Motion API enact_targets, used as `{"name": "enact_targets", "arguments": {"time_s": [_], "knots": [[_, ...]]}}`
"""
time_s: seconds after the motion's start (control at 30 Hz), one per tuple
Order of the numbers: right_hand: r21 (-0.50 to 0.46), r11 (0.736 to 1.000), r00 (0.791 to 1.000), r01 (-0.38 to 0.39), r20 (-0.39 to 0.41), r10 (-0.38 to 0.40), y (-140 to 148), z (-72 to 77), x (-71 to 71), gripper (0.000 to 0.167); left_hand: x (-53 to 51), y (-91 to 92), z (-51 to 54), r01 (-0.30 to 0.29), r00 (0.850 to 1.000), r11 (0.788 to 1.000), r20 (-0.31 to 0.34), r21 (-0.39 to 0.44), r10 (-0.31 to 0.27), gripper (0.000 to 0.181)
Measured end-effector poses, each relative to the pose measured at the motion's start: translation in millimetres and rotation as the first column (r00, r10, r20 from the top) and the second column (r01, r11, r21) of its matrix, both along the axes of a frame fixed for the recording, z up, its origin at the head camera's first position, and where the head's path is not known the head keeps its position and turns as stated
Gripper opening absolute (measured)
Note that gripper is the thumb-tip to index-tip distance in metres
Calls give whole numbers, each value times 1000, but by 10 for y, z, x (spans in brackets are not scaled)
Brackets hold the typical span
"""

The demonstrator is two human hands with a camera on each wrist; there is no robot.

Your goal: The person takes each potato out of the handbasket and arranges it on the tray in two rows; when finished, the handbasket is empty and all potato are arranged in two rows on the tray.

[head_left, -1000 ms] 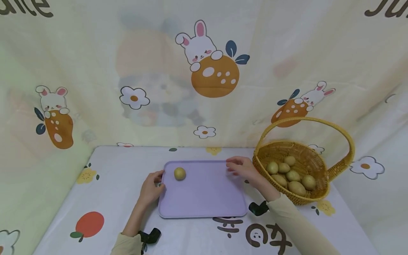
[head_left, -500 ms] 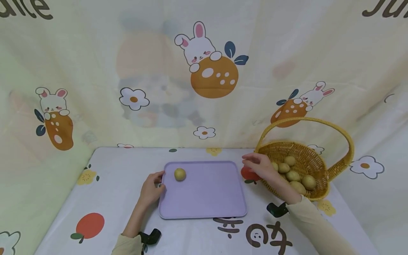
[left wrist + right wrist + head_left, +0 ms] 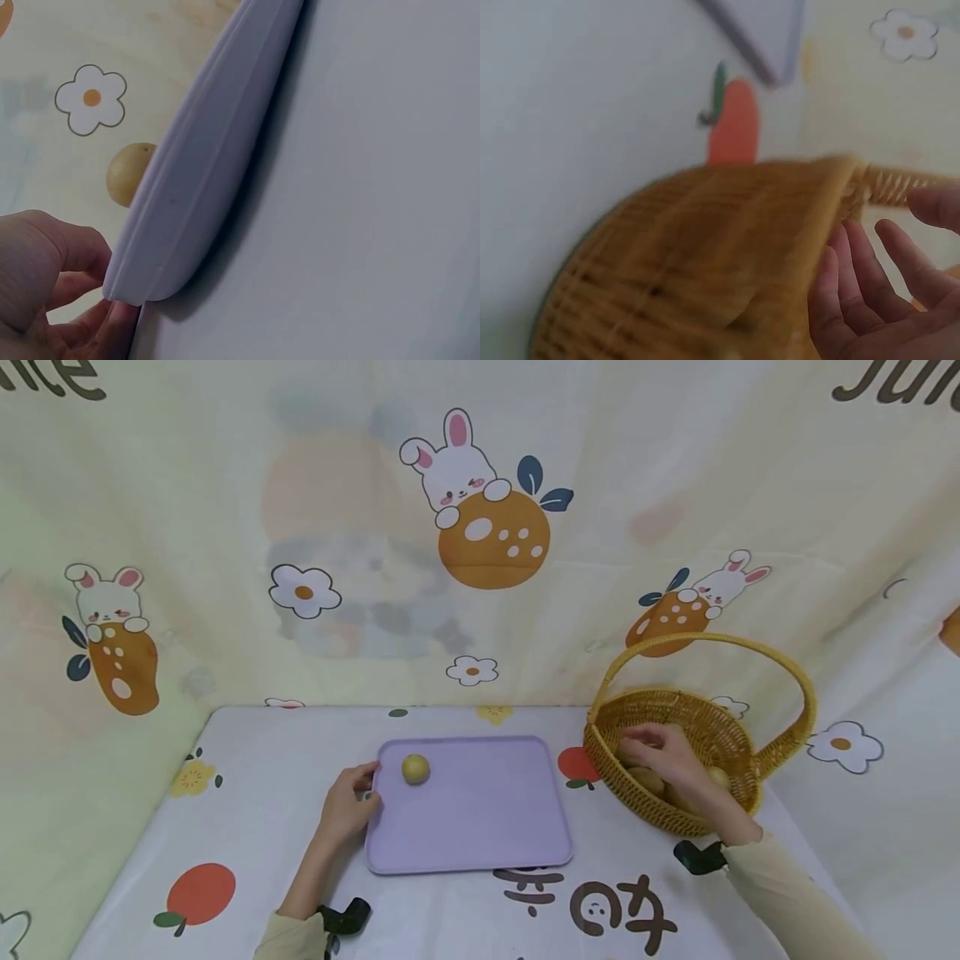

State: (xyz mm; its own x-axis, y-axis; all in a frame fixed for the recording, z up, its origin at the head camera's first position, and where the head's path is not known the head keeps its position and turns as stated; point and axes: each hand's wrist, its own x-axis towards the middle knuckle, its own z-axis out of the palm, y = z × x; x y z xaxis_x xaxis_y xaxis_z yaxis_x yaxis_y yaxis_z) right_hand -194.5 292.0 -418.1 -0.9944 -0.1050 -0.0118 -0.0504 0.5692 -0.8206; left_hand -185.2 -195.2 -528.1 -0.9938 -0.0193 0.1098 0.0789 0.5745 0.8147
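"Ju" lettering (image 3: 892, 387), cut off, upper right.
Your left hand (image 3: 345, 807), fingers apart, touches the smooth purple tray (image 3: 480, 818), centre, bearing one round yellowish item (image 3: 416, 769); your right hand (image 3: 670, 763), loosely spread, over woven basket (image 3: 628, 796), right.

Wears plain, pale beige long sleeves (image 3: 791, 897), ending partway down the forearms (image 3: 310, 877) and leaving the hands (image 3: 347, 806) bare. Carries a small, black, angular fitting (image 3: 348, 917) with a bent outline near the left sleeve's end. Bears a similar dark fitting (image 3: 699, 858), faintly greenish, near the right one's.
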Motion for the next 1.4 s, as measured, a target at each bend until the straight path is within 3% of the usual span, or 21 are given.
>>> {"name": "enact_targets", "arguments": {"time_s": [0.37,0.67,0.9,1.07,1.4], "knots": [[162,987,1000,0,15,-2,271,-146,-1,36,17,-13,5,-2,1000,1000,-7,3,2,56],[211,972,994,-106,10,106,348,-269,-38,32,13,-7,26,0,1000,1000,3,10,0,56],[263,952,982,-157,140,123,365,-189,-98,27,18,-12,33,12,1000,1000,-19,5,-12,54],[258,954,968,-154,231,94,402,-158,-150,29,25,-6,34,9,1000,1000,-15,11,-9,54],[169,978,959,-125,275,75,423,-154,-138,35,17,-18,21,16,1000,1000,-24,0,-16,54]]}}
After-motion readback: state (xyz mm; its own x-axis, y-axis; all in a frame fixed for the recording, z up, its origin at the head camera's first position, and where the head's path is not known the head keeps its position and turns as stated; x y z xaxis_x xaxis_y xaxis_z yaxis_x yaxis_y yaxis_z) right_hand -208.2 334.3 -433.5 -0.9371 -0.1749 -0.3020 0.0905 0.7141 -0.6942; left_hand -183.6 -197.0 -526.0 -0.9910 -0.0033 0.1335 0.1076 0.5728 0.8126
